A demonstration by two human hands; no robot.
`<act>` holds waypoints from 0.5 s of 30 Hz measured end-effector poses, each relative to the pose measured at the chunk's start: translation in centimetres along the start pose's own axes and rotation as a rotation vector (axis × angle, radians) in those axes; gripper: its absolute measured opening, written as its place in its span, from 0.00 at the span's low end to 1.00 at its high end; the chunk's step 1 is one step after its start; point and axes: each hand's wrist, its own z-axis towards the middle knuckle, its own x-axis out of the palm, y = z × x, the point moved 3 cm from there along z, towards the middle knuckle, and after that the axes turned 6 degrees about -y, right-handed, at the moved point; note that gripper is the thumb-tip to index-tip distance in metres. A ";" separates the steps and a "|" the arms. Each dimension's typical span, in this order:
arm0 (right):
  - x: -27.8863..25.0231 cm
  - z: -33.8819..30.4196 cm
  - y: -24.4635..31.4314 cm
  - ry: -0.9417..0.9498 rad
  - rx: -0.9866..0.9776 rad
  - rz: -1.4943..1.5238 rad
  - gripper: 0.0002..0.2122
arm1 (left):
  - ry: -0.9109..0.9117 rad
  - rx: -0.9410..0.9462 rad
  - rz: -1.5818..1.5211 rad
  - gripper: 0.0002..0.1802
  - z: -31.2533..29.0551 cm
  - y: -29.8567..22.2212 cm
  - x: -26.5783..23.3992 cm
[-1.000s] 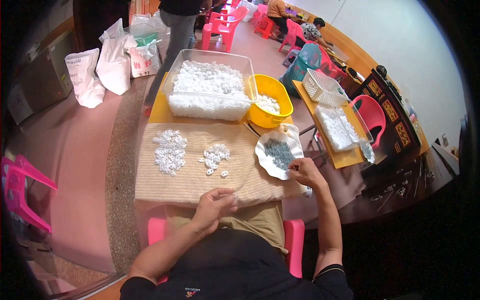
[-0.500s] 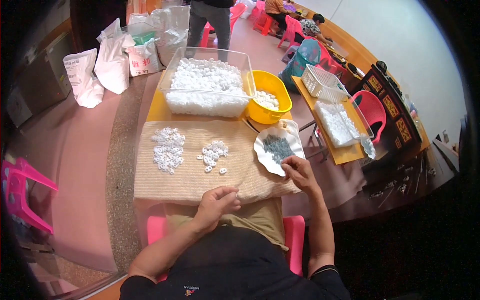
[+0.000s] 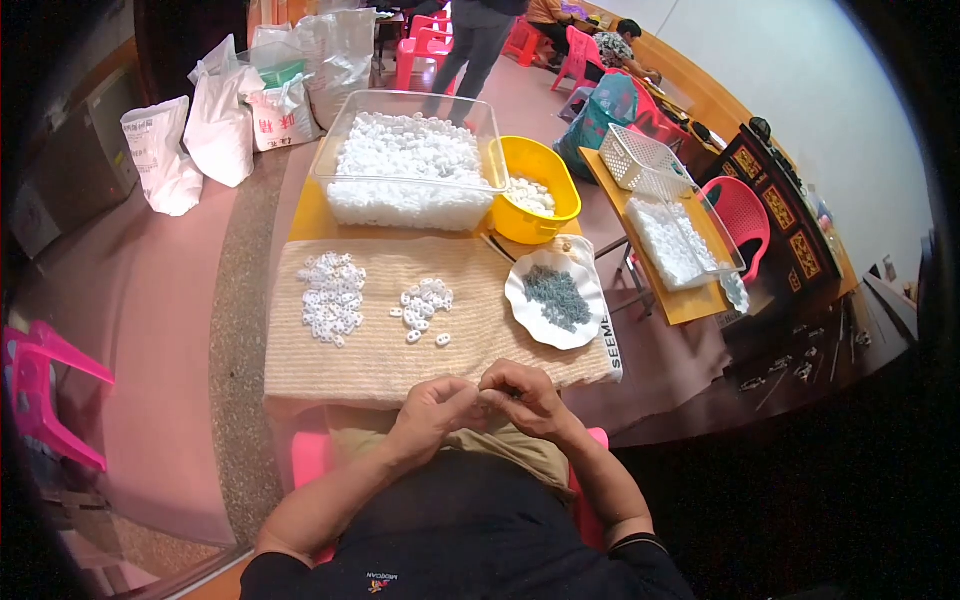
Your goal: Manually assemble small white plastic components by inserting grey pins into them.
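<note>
My left hand (image 3: 433, 413) and my right hand (image 3: 525, 400) meet at the table's near edge, fingers pinched together. Whatever lies between the fingertips is too small to make out. Ahead of them a beige ribbed towel (image 3: 380, 372) covers the table front. On it lie a larger pile of small white plastic pieces (image 3: 333, 298) at the left and a smaller pile of white two-holed pieces (image 3: 427, 300) in the middle. To the right, a white scalloped dish (image 3: 566, 338) holds small grey-blue parts (image 3: 556, 298).
A clear bin (image 3: 330, 190) of white pieces and a yellow tub (image 3: 535, 228) stand behind the towel. Right is a side table (image 3: 690, 312) with a white basket (image 3: 640, 170). White sacks (image 3: 220, 135) stand far left, a pink stool (image 3: 55, 385) left. People are farther back.
My right hand has left the scalloped dish and come left and nearer to meet my left hand. My left hand has barely moved. The person standing behind the bin has shifted right.
</note>
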 end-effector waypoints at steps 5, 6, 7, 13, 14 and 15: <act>0.2 0.0 0.2 -0.053 -0.086 -0.082 0.01 | 0.007 0.047 0.044 0.10 0.1 0.0 -0.3; 0.4 0.0 0.2 -0.053 -0.087 -0.081 0.01 | 0.006 0.048 0.045 0.10 0.2 0.1 -0.3; 0.5 -0.1 0.2 -0.075 -0.091 -0.069 0.01 | -0.004 0.054 0.048 0.10 0.2 0.2 -0.4; 0.9 -0.4 -0.4 -0.123 -0.052 -0.010 0.02 | -0.047 0.122 0.115 0.10 0.2 0.4 -0.3; 0.9 -0.5 -0.5 -0.131 -0.022 0.018 0.03 | -0.063 0.143 0.133 0.10 0.2 0.3 -0.2; 1.0 -0.5 -0.4 -0.130 -0.022 0.018 0.03 | -0.064 0.143 0.133 0.10 0.2 0.4 -0.3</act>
